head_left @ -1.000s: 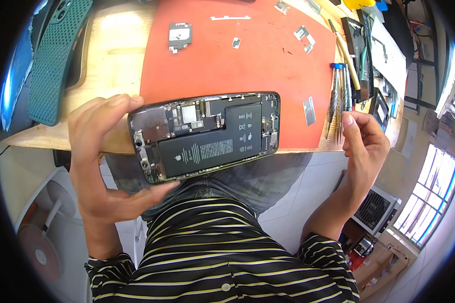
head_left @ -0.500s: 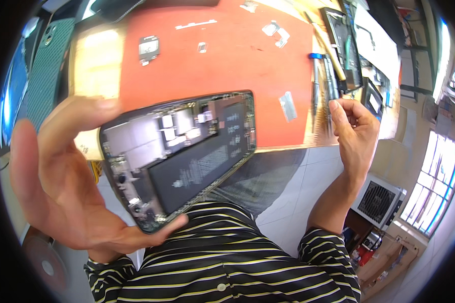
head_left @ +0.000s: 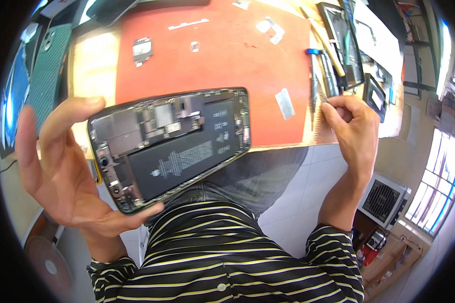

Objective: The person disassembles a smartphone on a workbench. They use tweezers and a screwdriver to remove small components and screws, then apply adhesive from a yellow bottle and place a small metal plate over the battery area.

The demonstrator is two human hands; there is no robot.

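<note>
The head view shows the left hand (head_left: 60, 166) holding an opened smartphone (head_left: 172, 146) in the air above the lap, thumb under its lower edge and fingers behind its left end. Its long axis runs left to right, tilted up toward the right. The right hand (head_left: 354, 131) is well apart, fingers pinched at the screwdrivers (head_left: 321, 76) by the edge of the red mat (head_left: 227, 65).

Black shirt with thin yellow-white stripes, long sleeves, grey jeans, bare hands
</note>
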